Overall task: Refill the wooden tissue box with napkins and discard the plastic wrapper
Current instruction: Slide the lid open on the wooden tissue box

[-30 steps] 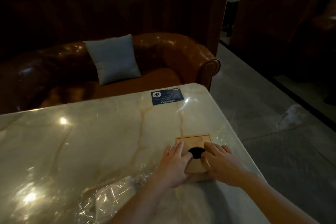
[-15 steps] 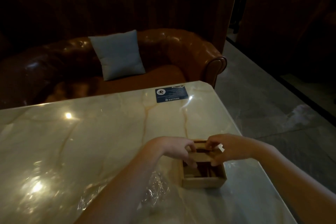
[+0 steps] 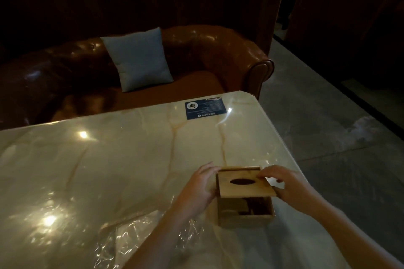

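Lid [image 3: 244,183] half covers box [image 3: 244,217]; interior dim, unreadable.

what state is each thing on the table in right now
wooden tissue box: upright on the table, partly open, near end uncovered
sliding lid: part way along the box, oval slot up
plastic wrapper: crumpled, lying flat left of the box
blue card: flat at the far table edge
left hand: against the box's left side
right hand: gripping the lid's right edge

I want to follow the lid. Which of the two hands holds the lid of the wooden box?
The right hand holds the lid, its fingers on the lid's right edge. The left hand only steadies the box by its left wall.
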The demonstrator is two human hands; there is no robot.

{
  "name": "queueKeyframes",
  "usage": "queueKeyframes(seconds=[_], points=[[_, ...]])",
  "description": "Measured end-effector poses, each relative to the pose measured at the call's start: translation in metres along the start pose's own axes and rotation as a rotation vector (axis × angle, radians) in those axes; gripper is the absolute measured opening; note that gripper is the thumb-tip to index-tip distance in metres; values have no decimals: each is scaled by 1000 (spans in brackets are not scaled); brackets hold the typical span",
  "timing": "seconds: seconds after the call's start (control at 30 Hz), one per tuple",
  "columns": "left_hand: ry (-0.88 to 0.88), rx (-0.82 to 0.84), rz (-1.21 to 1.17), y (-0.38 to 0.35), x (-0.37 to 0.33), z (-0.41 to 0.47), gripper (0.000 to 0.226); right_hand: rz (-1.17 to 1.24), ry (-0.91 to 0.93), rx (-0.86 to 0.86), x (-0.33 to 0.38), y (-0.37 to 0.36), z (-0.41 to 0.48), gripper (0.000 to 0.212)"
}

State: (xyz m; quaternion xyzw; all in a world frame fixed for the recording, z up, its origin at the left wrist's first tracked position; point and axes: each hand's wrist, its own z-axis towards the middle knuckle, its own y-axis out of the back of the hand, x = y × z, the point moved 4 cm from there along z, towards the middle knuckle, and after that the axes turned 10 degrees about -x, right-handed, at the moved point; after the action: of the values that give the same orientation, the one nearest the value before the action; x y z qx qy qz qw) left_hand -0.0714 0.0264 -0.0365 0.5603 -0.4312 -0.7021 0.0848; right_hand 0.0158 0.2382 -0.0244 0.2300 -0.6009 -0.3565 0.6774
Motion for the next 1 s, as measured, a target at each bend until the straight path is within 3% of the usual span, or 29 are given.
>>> queueKeyframes(seconds=[0.17,0.37,0.53,0.73,0.8,0.9,1.0], points=[[-47,-44,-20,-9,-2,11,29,-2,-133,-30,0,-6,9,31],[-20,-79,-158,-7,10,17,16,261,-341,-52,-10,-7,12,25],[86,-97,-322,-8,13,19,8,503,-367,-53,-16,-7,23,21],[142,-208,-244,-6,13,20,18,408,-399,-110,-17,-10,33,5],[159,-221,-234,-6,11,23,8,347,-416,-105,-14,-10,35,2],[182,-254,-216,-5,11,27,7,249,-431,-90,-10,-10,37,12],[185,-261,-207,-6,12,29,6,232,-437,-100,-7,-10,37,8]])
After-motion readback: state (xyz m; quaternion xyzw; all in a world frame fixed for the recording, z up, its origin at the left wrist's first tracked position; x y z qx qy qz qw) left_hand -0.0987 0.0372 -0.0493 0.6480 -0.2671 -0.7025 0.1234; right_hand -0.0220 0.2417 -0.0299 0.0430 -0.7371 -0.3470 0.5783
